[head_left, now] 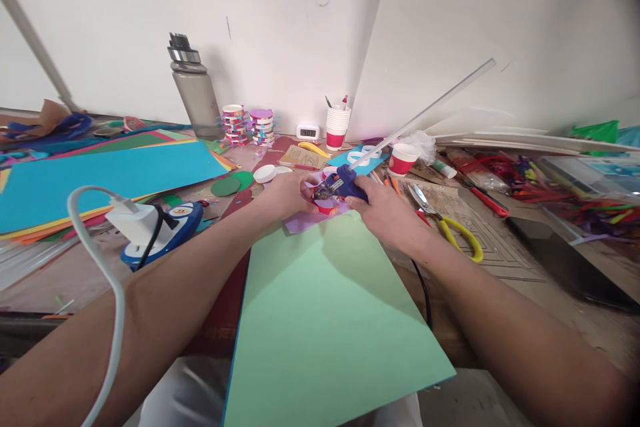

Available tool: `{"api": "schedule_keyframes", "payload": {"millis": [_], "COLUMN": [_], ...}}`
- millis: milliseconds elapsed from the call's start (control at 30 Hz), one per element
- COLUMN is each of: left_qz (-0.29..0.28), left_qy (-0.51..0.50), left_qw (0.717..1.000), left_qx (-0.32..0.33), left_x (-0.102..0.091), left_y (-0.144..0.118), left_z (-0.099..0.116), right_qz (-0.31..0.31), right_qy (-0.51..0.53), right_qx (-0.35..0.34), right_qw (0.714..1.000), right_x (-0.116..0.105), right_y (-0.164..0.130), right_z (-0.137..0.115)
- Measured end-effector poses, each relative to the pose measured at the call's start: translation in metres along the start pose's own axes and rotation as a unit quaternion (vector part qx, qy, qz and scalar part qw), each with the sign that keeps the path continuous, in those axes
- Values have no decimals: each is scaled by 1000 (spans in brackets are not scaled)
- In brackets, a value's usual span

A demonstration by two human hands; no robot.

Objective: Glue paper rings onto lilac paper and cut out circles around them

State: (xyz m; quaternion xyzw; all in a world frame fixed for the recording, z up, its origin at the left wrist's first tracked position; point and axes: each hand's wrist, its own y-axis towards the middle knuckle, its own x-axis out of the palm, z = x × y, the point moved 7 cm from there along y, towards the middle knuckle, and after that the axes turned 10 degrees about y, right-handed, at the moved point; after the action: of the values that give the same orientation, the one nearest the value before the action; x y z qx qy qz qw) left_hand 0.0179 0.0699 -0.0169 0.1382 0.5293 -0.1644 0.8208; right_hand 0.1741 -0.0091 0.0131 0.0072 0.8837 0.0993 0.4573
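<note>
My right hand [373, 207] is wrapped around a blue hot glue gun [344, 180], its nozzle pointing left. A long clear glue stick [425, 110] juts from its back, up to the right. My left hand [295, 193] has its fingers closed on a red paper cup piece [328, 209] under the nozzle; the glue gun hides part of this piece. Beneath both lies purple paper [296, 221]. A pale green sheet [330, 313] stretches from there toward my lap.
Scissors with yellow handles [457, 237] and a black phone [565, 260] lie on the right. Stacked paper cups [339, 130] and a small clock [308, 132] stand behind. Leftward are a bottle [195, 93], coloured sheets [110, 180] and a power strip [183, 227] with a white cable.
</note>
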Motion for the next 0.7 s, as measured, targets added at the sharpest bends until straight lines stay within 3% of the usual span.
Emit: {"api": "schedule_keyframes", "payload": {"millis": [333,700], "left_qz": [-13,-13], "left_qy": [-5,-12], "left_qw": [1000,1000], "left_qx": [3,4], "left_x": [1,3], "left_y": [-1,-2], "left_z": [0,-2], "right_qz": [11,6], "right_qy": [-21,-124], "right_qx": [20,18], "right_qw": [1000,992], "right_x": [0,-7], "right_y": [4,-2], "right_z": [6,0]}}
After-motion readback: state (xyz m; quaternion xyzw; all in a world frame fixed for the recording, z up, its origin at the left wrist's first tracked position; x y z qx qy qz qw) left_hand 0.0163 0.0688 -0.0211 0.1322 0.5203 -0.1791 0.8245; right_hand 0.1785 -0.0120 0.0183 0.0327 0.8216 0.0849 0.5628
